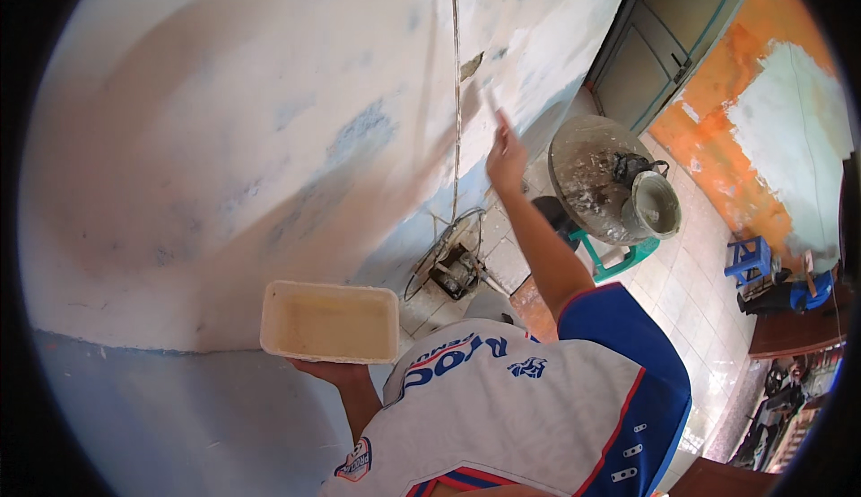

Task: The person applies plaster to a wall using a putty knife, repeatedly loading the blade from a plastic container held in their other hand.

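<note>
My left hand (327, 370) supports a pale rectangular plastic tub (330, 319) from beneath, low beside the wall. Its inside is whitish and smeared; how much it contains is hard to tell. With the arm stretched forward, my right hand (508, 158) is up at the patchy white wall (215, 219), fingers closed. Something thin and pale, blurred, shows at its fingertips, and I cannot make out its kind. A chipped hole (471, 66) in the plaster lies just above and left of that hand, next to a hanging cable (456, 129).
A round, splattered table (578, 156) at the right carries a bucket (655, 203) and a black plastic bag (630, 167). Green plastic furniture (619, 265) stands beside it. A water pump (456, 274) with hoses sits at the wall's foot. Farther right are a blue stool (748, 259) and a door (655, 48).
</note>
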Demonstrator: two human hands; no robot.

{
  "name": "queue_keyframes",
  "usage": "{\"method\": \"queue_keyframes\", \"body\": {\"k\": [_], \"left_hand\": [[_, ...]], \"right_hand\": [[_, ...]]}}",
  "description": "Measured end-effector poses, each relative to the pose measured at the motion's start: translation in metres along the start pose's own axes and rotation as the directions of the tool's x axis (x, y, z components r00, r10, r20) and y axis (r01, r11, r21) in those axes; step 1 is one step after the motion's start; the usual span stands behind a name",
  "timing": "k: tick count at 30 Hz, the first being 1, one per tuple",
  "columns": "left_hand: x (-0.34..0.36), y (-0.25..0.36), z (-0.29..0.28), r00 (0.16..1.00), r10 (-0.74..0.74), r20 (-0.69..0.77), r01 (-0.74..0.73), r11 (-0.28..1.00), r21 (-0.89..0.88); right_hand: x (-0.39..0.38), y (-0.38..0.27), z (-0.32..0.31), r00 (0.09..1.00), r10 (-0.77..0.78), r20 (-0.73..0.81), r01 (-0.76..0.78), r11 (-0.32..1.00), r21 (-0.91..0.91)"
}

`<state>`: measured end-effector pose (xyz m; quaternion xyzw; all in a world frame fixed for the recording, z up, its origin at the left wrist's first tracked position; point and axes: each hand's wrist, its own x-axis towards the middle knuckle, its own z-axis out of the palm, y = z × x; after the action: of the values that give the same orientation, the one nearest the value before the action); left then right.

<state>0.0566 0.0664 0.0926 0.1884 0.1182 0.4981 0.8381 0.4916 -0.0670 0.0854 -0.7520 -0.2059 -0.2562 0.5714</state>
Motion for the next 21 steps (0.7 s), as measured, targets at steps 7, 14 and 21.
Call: {"method": "queue_keyframes", "body": {"k": [7,14,21], "left_hand": [[-0.009,-0.013,-0.016,0.999,-0.017,-0.049,0.017,1.000,-0.017],[-0.008,-0.028,0.020,0.992,0.031,0.123,-0.023,0.998,-0.064],[-0.009,-0.069,0.041,0.998,0.010,0.057,-0.009,1.000,-0.009]], "right_hand": [[0.054,-0.026,0.019,0.992,-0.125,-0.033,0.124,0.991,-0.040],[-0.017,-0.016,-0.009,0.992,-0.079,0.102,0.075,0.996,0.045],[0.049,-0.004,0.025,0.985,0.062,0.163,-0.030,0.981,-0.190]]}}
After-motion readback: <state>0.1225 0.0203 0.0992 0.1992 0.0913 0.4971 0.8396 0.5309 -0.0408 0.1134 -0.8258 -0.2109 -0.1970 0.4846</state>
